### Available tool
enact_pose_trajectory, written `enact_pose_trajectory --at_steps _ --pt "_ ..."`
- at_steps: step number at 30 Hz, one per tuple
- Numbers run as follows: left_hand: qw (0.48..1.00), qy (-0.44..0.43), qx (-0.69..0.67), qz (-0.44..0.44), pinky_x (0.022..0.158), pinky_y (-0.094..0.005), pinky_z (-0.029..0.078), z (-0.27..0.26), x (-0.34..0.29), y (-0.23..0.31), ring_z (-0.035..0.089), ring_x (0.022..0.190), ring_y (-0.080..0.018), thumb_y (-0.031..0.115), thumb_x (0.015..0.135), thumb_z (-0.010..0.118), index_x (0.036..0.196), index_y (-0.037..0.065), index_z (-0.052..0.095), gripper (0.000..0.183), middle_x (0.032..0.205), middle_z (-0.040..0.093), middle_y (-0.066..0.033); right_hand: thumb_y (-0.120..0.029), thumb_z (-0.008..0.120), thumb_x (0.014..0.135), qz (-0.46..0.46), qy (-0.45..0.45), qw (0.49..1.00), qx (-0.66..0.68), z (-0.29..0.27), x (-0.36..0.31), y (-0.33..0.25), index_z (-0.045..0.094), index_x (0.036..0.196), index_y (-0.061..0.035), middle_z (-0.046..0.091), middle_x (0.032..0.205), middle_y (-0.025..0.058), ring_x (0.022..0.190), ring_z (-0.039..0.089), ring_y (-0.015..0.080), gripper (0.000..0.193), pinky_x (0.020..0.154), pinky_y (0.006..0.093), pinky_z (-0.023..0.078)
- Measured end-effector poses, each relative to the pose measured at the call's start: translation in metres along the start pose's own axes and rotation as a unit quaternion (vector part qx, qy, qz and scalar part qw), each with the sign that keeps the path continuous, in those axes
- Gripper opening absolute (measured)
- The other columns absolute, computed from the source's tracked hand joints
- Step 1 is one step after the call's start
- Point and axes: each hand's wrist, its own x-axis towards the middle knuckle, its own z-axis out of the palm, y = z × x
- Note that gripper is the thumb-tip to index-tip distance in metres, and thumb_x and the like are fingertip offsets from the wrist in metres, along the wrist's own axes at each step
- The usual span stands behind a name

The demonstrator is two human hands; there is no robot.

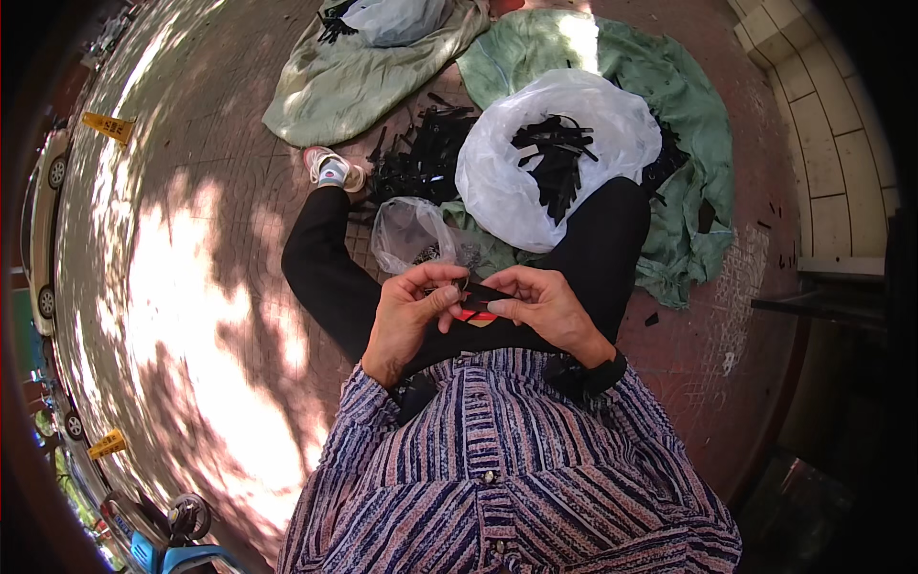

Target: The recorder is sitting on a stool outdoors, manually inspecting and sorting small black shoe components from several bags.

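Observation:
A short black strip (486,294) spans the gap between my two hands, above my lap. My right hand (547,308) pinches one end of it between thumb and fingers. At its other end my left hand (413,308) is closed, thumb against forefinger; a small thin piece shows at the fingertips, too small to name. Just under the strip lies something red (473,315), mostly hidden by my hands. Beyond my left hand stands a clear plastic bag (400,226) with small dark pieces inside.
A white plastic bag (488,182) holding black strips stands between my knees on a green sack (703,115). Left of it lies a heap of black strips (426,158). Farther off is a pale sack (335,105). Parked cars (46,220) line the left; a tiled wall (822,143) stands right.

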Motion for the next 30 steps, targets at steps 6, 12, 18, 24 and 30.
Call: enact_pose_trajectory --at_steps 6,12,18,24,30 --pt "0.994 0.034 0.106 0.004 0.043 -0.0153 0.037 0.012 -0.015 0.004 0.052 0.055 -0.0049 0.004 0.078 0.064 0.1 -0.002 0.059 0.023 0.07 0.059 -0.003 -0.001 0.06 0.08 0.019 0.01 0.999 0.036 0.014 0.002 -0.005 0.055 0.101 0.0044 0.061 0.081 0.0057 0.07 0.057 0.0069 0.022 0.058 0.0194 0.046" --pt "0.997 0.019 0.067 0.025 0.044 -0.0162 0.038 0.007 -0.021 -0.003 0.051 0.054 -0.0061 -0.001 0.075 0.065 0.096 -0.002 0.059 0.021 0.073 0.06 -0.004 -0.011 0.057 0.084 0.045 -0.069 0.997 -0.002 0.004 0.0 -0.003 0.057 0.09 0.0035 0.057 0.072 0.0028 0.063 0.052 0.0058 0.016 0.054 0.0182 0.041" --pt "0.996 -0.017 0.083 0.029 0.045 -0.0147 0.042 0.022 -0.008 -0.01 0.053 0.055 -0.004 -0.002 0.076 0.065 0.095 -0.003 0.06 0.02 0.075 0.062 -0.0063 -0.01 0.057 0.082 0.078 -0.055 0.995 0.0 -0.007 -0.001 -0.012 0.058 0.084 0.0021 0.056 0.067 0.0008 0.059 0.05 0.0051 0.013 0.052 0.019 0.038" --pt "0.985 0.129 0.103 0.056 0.048 -0.018 0.045 0.006 -0.019 0.0 0.054 0.055 -0.0068 -0.002 0.077 0.063 0.094 -0.005 0.06 0.017 0.076 0.062 -0.0072 -0.009 0.059 0.079 -0.183 0.066 0.948 -0.25 0.03 0.025 -0.016 0.056 0.085 0.0018 0.055 0.074 0.0091 0.065 0.052 0.0187 0.013 0.059 0.0311 0.042" --pt "0.902 0.141 0.295 0.281 0.059 -0.0309 0.046 0.004 -0.002 -0.029 0.06 0.067 -0.0176 0.006 0.07 0.062 0.079 -0.002 0.057 0.013 0.067 0.059 -0.0108 -0.016 0.06 0.08 -0.15 0.147 0.869 -0.447 0.05 0.027 -0.003 0.05 0.077 0.0023 0.05 0.069 0.0102 0.061 0.05 0.0183 0.021 0.057 0.029 0.042"
